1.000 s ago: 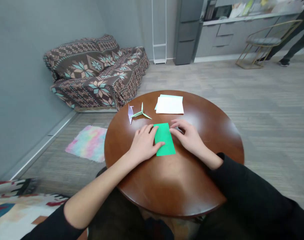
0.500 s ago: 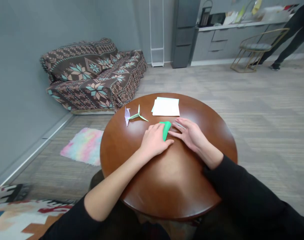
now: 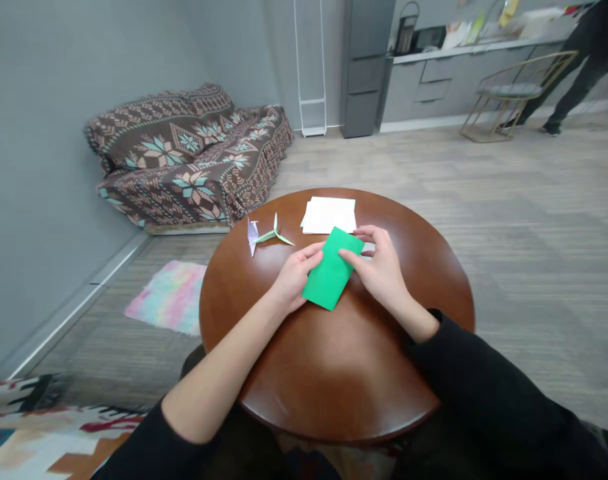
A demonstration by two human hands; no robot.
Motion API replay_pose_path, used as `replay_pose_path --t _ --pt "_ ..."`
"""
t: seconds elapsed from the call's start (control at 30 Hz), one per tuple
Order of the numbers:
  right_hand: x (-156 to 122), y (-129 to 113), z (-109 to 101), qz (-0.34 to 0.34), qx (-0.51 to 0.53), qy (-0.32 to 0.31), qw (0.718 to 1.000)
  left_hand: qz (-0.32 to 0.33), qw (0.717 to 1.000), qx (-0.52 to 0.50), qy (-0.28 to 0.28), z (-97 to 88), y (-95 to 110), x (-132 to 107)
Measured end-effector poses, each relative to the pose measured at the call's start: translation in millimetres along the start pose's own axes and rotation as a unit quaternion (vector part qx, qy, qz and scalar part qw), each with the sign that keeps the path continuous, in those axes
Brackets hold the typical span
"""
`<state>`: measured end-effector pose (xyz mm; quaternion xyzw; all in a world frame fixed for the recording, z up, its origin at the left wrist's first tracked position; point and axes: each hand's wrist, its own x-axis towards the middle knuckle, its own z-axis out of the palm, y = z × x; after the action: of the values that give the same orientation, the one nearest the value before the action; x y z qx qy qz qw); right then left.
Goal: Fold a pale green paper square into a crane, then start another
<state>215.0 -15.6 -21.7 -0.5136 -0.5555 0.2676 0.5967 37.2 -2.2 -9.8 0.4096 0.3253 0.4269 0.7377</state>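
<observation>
A green folded paper rectangle (image 3: 331, 270) is lifted off the round brown table (image 3: 334, 373), tilted with its upper corner to the right. My left hand (image 3: 295, 277) pinches its left edge. My right hand (image 3: 379, 267) pinches its upper right edge. Both hands are closed on the sheet. Behind them lies a small stack of white paper (image 3: 329, 215). To the left sit a pale lilac folded figure (image 3: 253, 235) and a light green folded figure (image 3: 276, 233).
A patterned brown sofa (image 3: 189, 157) stands against the grey wall at the left. A pastel rug (image 3: 167, 295) lies on the floor beside the table. A gold wire chair (image 3: 519, 93) and another person's dark legs (image 3: 574, 73) are at the far right.
The green paper lay flat on the table under my hands, was turned over, and now is held up off the table by both hands, tilted.
</observation>
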Motion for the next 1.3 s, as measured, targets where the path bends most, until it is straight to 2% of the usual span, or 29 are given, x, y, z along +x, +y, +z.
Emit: replay_pose_path --t 0.1,0.17,0.3,0.43,0.53,0.7,0.9,1.13,1.3 --pt "3 2 0 0.101 0.134 -0.021 0.986 -0.005 0.999 -0.033 -0.002 0.0 1 -1" --pt "5 1 -1 0.133 0.201 -0.038 0.97 -0.027 0.999 -0.041 -0.007 -0.1 1 -2" --pt "6 -5 -3 0.12 0.223 -0.028 0.967 -0.093 0.993 -0.054 -0.054 0.8 0 -5" --pt "4 -8 -5 0.138 0.238 -0.041 0.961 -0.12 0.98 -0.079 -0.137 2.1 1 -8" --pt "3 -10 -5 0.134 0.253 -0.052 0.957 -0.133 0.971 -0.101 -0.169 1.4 2 -9" --pt "1 -13 -7 0.111 0.253 -0.062 0.959 -0.15 0.967 -0.112 -0.174 -0.1 6 -10" --pt "2 -13 -9 0.1 0.238 -0.037 0.965 -0.186 0.951 -0.115 -0.218 2.0 10 -15" --pt "3 -8 -8 0.11 0.247 -0.01 0.963 -0.19 0.952 -0.125 -0.207 0.5 11 -15" --pt "3 -5 -9 0.134 0.259 -0.015 0.957 -0.2 0.951 -0.137 -0.192 -1.4 12 -14"
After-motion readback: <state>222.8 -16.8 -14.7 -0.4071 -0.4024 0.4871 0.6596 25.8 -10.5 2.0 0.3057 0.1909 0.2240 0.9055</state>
